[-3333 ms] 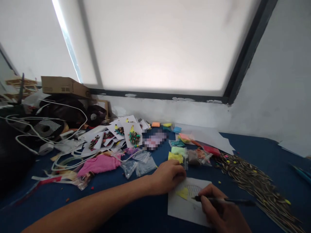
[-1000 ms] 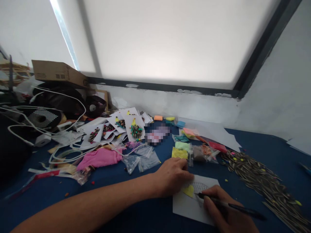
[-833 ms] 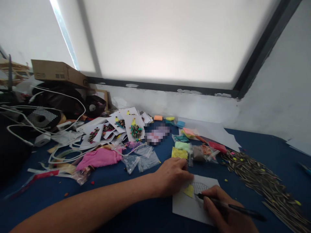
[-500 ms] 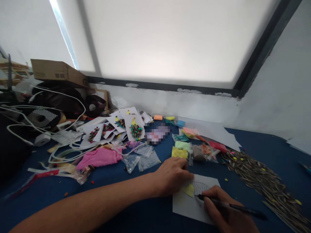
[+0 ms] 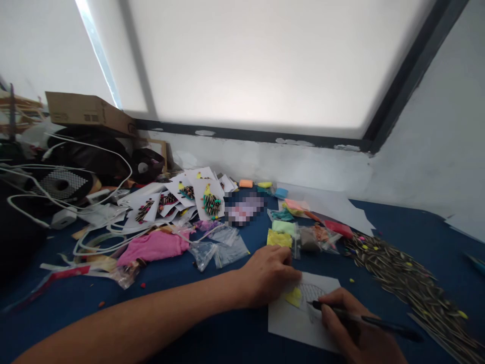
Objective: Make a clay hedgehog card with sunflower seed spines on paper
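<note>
**Pen tip at the near edge of the hatched patch, right hand driving**

Right hand has a slim black plastic pen pinched between thumb and fingers, grip well forward near the tip. Left hand is loosely curled over the far-left corner of a white paper card; can't tell from here if it's gripping or just resting.

Card lies flat on the dark blue tabletop, to the left of the pen grip and partly covered by the right hand. On it: a yellow flat patch, and right beside that a grey hatched drawing.

Key relation, I'd say: tip to hatching. Tip sits right of the yellow, just beside the hatching's near edge; contact with paper too small to call. Right hand is the nearer one.

Pen points left and slightly away from the person; long axis slants back right, tail end toward the striped seed pile. Card's near edge angles toward the person at its right; long axis unclear, part hidden.
</note>
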Available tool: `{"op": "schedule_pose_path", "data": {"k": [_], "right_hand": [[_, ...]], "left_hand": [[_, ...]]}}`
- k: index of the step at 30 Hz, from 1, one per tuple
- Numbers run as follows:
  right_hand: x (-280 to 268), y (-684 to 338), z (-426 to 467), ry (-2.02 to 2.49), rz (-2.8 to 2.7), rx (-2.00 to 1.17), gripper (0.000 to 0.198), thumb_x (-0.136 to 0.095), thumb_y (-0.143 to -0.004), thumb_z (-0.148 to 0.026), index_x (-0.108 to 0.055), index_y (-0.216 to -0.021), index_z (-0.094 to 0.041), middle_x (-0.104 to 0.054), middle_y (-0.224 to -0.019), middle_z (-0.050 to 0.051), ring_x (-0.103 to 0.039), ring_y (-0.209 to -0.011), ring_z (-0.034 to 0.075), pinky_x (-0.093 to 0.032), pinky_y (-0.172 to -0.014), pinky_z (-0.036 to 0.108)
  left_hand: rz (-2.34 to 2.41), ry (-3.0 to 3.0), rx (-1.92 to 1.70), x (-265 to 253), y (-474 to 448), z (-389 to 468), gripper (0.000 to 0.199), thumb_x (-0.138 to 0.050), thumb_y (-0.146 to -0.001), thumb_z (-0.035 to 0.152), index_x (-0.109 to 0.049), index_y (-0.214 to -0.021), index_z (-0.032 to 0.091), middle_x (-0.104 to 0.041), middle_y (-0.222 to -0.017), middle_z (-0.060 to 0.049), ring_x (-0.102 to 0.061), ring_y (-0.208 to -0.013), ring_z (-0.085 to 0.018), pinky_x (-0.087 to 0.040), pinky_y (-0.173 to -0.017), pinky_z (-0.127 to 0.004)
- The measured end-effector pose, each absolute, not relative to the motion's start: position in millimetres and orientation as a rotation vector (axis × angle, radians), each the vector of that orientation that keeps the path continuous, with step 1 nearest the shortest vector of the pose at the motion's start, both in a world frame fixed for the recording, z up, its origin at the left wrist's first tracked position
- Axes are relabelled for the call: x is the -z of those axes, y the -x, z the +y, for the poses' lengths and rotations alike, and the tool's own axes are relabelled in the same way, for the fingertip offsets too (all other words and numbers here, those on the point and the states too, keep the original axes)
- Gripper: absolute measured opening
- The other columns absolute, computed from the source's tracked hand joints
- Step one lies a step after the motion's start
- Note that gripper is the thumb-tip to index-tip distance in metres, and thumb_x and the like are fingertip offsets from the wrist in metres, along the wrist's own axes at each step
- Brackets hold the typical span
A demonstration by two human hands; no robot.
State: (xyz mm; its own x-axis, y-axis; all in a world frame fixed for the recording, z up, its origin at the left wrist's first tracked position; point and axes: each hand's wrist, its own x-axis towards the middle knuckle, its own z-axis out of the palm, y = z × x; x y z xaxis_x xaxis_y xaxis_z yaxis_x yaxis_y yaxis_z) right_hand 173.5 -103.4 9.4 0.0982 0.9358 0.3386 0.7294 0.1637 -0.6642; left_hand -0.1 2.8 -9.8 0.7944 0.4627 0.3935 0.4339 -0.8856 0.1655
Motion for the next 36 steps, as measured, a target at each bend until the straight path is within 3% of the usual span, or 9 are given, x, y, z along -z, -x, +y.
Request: {"op": "schedule_pose_path", "data": {"k": [36], "right_hand": [[-12.3, -176.1, -107.5, 1.676, -1.623, -0.339, 0.020, -0.047, -0.080, -0.038, -0.059, -0.068, -0.027, -0.058, -0.053, -0.006, -0.053, -0.045, 0.013, -0.039, -0.044, 0.022]], "left_hand": [[0.747, -2.939, -0.616, 7.1, 0.8, 2.5, 0.021, -0.051, -0.089, 0.021, -0.068, -0.100, 0.025, -0.055, -0.091, -0.004, -0.050, -0.079, -0.016, -0.037, -0.068, -0.027]]}}
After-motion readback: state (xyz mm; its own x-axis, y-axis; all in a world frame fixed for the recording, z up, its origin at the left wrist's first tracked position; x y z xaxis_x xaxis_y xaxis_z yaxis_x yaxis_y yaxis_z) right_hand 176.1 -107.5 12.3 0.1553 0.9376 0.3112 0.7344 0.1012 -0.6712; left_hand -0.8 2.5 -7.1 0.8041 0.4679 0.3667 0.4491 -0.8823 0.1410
